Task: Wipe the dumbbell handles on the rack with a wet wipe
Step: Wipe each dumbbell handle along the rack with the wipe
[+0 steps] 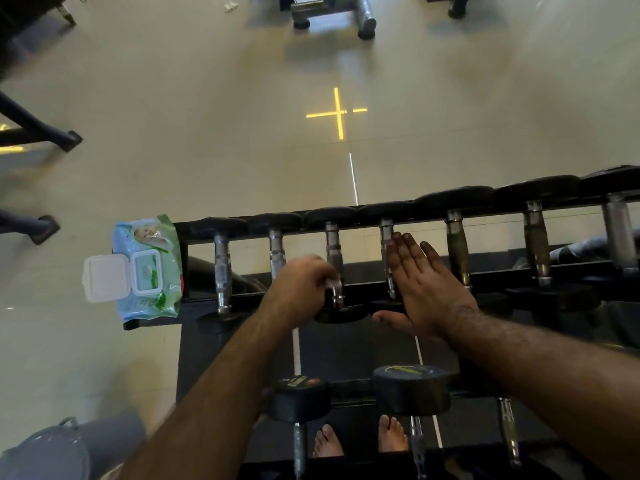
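A black rack (180, 299) carries a row of black dumbbells with metal handles on its top tier. My left hand (301, 282) grips the third dumbbell handle (333, 245) from the left, with a small white wet wipe (333, 283) under its fingers. My right hand (424, 285) is flat with straight fingers, resting beside the fourth dumbbell handle (386, 237). A wet wipe pack (149, 268) with its white lid flipped open lies on the rack's left end.
More dumbbells (412, 389) sit on the lower tier near my bare feet (360, 439). Beige tiled floor lies beyond the rack, with a gym bench base (332, 12) far off and machine legs (69, 138) at the left. A grey bucket (52, 452) stands at the lower left.
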### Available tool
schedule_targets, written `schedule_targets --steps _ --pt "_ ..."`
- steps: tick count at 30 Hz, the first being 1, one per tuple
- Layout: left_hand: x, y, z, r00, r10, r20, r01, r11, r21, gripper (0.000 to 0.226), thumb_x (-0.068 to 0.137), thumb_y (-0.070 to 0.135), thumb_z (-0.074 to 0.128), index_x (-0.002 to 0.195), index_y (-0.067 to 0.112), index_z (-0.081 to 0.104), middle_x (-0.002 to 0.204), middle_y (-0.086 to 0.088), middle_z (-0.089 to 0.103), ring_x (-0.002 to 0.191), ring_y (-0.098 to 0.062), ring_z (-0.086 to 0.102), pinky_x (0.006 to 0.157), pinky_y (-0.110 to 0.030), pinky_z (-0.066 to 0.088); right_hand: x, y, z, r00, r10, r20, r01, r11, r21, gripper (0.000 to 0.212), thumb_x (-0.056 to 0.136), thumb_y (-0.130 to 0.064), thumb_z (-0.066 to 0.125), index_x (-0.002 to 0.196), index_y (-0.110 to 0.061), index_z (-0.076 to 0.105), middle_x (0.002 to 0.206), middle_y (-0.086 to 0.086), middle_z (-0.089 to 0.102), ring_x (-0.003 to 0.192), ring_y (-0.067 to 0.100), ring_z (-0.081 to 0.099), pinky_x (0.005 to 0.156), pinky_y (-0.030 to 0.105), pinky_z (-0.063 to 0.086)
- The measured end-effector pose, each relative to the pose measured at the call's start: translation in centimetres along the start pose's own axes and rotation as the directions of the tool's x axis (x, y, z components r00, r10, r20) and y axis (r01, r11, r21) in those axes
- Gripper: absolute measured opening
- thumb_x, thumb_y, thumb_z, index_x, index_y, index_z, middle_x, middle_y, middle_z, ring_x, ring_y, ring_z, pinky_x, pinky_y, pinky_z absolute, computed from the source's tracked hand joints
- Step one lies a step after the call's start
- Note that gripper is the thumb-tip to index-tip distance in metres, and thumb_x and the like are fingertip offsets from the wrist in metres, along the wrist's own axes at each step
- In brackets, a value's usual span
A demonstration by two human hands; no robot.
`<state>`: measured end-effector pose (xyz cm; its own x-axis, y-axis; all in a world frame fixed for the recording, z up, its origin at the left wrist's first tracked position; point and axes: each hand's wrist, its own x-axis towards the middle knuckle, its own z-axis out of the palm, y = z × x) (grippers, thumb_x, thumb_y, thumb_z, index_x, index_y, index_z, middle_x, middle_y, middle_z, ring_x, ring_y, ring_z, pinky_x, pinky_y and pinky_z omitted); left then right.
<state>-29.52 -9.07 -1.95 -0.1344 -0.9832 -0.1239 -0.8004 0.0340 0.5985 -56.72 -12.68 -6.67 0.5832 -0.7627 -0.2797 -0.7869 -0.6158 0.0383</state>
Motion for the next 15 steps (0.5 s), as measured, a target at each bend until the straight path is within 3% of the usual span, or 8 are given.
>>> schedule_targets --steps 2,4,8,11,13,15 --pt "1.5 -0.3 0.1 0.962 -0.025 -0.273 0.019 1.0 -0.025 0.021 0.096 0.01 0.06 0.109 0.014 0.076 0.108 -0.002 0.072 0.101 -0.01 0.061 0.092 -0.03 0.054 0.0 -0.1 -0.1 1.0 0.007 -0.008 -0.007 1.0 -0.016 0.127 0.089 -0.098 0.007 0.168 0.001 -0.003 0.177 0.024 -0.002 0.165 0.04 -0.001 0.133 0.057 0.012" --pt "2.6 0.2 1.1 0.92 -0.059 -0.387 0.055 0.998 -0.021 0.021 0.095 0.01 0.06 0.109 0.012 0.076 0.106 -0.003 0.072 0.101 -0.017 0.063 0.091 -0.036 0.056 0.0 -0.2 -0.1 1.0 0.022 -0.009 -0.022 0.999 -0.029 0.127 0.088 -0.098 0.004 0.168 0.0 -0.004 0.177 0.023 -0.005 0.165 0.039 -0.003 0.134 0.056 0.01" --pt "1.6 1.1 3.1 0.968 -0.086 -0.236 0.085 0.996 -0.016 0.02 0.098 0.019 0.063 0.116 0.015 0.069 0.112 -0.001 0.065 0.105 -0.015 0.057 0.091 -0.033 0.054 0.1 -0.4 -0.4 0.998 0.04 0.048 -0.037 0.998 -0.052 0.128 0.081 -0.099 -0.007 0.164 -0.003 -0.024 0.174 0.02 -0.026 0.163 0.037 -0.02 0.134 0.052 -0.004" --pt "-0.6 1.1 2.9 0.987 -0.155 -0.032 0.154 0.987 -0.036 0.013 0.096 0.017 0.07 0.109 0.02 0.071 0.108 0.004 0.063 0.099 -0.012 0.057 0.084 -0.027 0.052 0.0 -0.6 -0.7 0.998 0.042 0.056 -0.038 0.997 -0.068 0.128 0.08 -0.099 -0.008 0.164 -0.003 -0.024 0.173 0.02 -0.027 0.162 0.037 -0.022 0.134 0.051 -0.006" --pt "-1.7 1.1 2.3 0.967 -0.254 0.004 0.247 0.936 -0.251 0.013 0.094 0.01 0.071 0.101 0.021 0.074 0.103 0.006 0.067 0.095 -0.01 0.062 0.075 -0.022 0.052 -0.1 -0.6 -0.9 0.997 0.038 0.074 -0.032 0.997 -0.074 0.129 0.079 -0.099 -0.011 0.164 -0.002 -0.024 0.174 0.02 -0.026 0.162 0.037 -0.022 0.134 0.051 -0.007" --pt "-2.2 1.6 1.7 0.913 -0.407 0.015 0.339 0.74 -0.581 0.018 0.094 0.005 0.069 0.098 0.021 0.075 0.096 0.0 0.074 0.092 -0.017 0.072 0.072 -0.03 0.062 -0.1 -0.5 -1.1 0.996 0.048 0.076 -0.042 0.995 -0.086 0.129 0.078 -0.098 -0.013 0.163 -0.002 -0.025 0.173 0.02 -0.026 0.162 0.036 -0.023 0.133 0.051 -0.008"
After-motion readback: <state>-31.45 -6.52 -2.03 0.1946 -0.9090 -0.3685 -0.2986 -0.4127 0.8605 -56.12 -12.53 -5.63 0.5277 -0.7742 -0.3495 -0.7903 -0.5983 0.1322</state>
